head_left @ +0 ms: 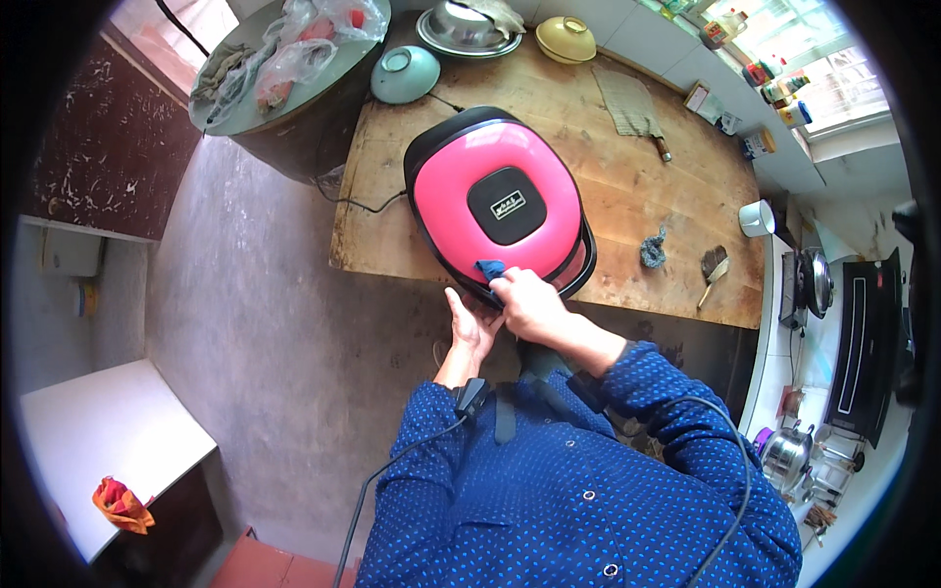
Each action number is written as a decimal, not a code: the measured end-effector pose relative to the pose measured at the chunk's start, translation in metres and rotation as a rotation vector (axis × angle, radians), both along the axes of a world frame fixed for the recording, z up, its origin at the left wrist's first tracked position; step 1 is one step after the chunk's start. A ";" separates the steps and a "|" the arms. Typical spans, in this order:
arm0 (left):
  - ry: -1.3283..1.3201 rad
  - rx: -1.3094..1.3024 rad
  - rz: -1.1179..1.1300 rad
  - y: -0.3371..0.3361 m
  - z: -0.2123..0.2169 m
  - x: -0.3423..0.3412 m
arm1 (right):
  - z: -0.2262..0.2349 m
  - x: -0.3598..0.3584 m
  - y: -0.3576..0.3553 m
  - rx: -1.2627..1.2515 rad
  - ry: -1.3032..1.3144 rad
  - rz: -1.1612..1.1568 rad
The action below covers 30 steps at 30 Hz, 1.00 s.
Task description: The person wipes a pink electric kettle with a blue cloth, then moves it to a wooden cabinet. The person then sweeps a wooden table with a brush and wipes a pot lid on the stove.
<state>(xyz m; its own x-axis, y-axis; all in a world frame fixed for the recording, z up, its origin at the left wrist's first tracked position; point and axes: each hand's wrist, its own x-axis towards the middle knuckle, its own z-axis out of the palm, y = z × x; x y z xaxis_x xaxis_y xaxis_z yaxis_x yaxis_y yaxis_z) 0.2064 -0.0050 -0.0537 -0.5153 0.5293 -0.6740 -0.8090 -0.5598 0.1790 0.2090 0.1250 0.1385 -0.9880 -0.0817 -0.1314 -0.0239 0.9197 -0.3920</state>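
Both hands meet at the near edge of the wooden surface [627,186], right under the person's chest. Left hand [471,328] is spread, palm up against the underside or front rim of the pink electric griddle [495,196], bracing it where it juts slightly past the edge of the surface. Right hand [529,302] is curled down over the same rim, fingers pinching a small blue cloth [489,269] against the black band below the pink lid.

The griddle lies directly ahead of the hands, touching both, and its long axis runs away from the person, tilted a little toward the upper left. The right hand sits higher on it, on the lid side, and the left is lower, on the base; both are equally close. A black cord [365,203] trails from the griddle's left side over the edge of the surface.

Further along to the right, well apart from the hands, a crumpled grey-blue scourer [653,248] and a small brush [714,267] lie on the bare wood, and a white cup [756,218] stands at the far right end. A teal bowl [405,74] sits upside down behind the griddle.
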 end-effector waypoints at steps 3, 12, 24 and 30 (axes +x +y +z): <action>0.064 0.139 0.077 -0.003 0.004 0.004 | -0.013 -0.001 -0.019 0.164 0.046 0.275; 0.034 -0.051 0.151 0.010 0.031 0.010 | -0.028 0.035 0.052 0.297 0.297 0.732; 0.125 -0.381 0.049 0.049 0.061 0.016 | -0.007 0.015 0.283 -0.319 -0.256 -0.376; 0.124 -0.388 0.096 0.058 0.065 0.011 | -0.049 -0.003 0.246 -0.896 -0.598 -0.640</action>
